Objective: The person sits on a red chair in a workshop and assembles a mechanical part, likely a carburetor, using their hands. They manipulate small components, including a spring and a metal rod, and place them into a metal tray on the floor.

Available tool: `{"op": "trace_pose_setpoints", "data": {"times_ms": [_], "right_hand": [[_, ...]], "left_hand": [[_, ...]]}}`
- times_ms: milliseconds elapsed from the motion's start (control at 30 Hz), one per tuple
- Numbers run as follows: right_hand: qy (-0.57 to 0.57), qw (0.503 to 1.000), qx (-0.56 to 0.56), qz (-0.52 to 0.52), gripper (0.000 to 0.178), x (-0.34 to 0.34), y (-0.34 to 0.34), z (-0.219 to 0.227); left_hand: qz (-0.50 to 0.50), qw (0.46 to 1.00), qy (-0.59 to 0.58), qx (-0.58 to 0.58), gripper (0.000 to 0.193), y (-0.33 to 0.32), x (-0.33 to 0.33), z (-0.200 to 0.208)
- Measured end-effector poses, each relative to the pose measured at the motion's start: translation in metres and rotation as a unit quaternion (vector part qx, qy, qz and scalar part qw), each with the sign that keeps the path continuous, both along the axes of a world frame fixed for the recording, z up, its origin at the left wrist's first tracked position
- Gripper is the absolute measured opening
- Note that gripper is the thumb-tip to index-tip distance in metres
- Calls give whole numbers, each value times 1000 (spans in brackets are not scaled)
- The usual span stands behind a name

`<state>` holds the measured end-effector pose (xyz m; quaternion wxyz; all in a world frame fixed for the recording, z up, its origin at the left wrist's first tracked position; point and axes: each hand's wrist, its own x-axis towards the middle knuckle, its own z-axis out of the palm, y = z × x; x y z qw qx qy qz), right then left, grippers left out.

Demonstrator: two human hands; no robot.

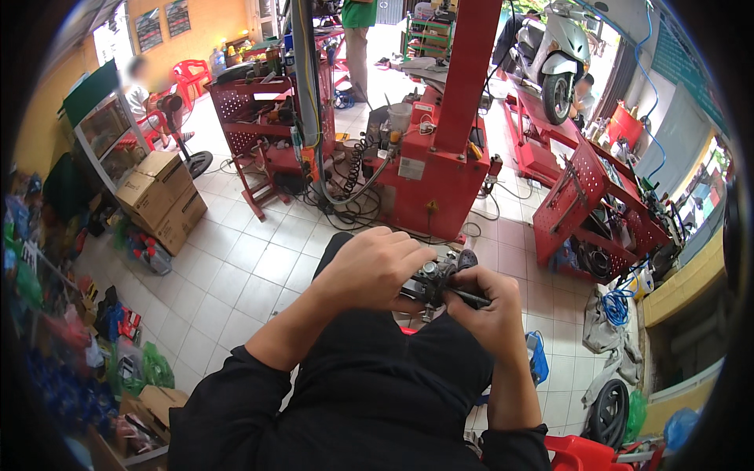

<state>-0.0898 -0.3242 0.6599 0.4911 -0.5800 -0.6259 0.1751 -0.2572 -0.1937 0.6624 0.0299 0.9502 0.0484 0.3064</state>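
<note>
Over my lap I have a small metal mechanical part (428,276) with silver fittings and a dark body; it looks like a carburetor. My left hand (375,265) wraps round it from the left and above, its fingers over the top. From the other side my right hand (488,306) is closed, thumb and fingers pinching a short black rod-like piece (471,298) against the part. Whether that piece is a tool handle or belongs to the part I cannot tell. My fingers hide much of the part.
Ahead stands a red lift post (459,94) with cables and hoses at its base. Red perforated tool carts (259,118) flank it, and a white scooter (559,55) is raised behind. Cardboard boxes (161,200) sit left; a black tyre (609,412) lies right. Other people are farther back.
</note>
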Motion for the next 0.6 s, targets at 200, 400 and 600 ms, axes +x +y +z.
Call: {"op": "trace_pose_setpoints", "data": {"times_ms": [200,400,600], "right_hand": [[52,998,-9,17,19,-7,1,0],[1,999,-12,36,20,-2,1,2],[44,997,-44,52,16,2,4,1]], "left_hand": [[32,999,18,-2,52,-4,-11,14],[48,996,68,-44,54,-9,-15,15],[47,995,56,-67,53,-9,-12,10]]}}
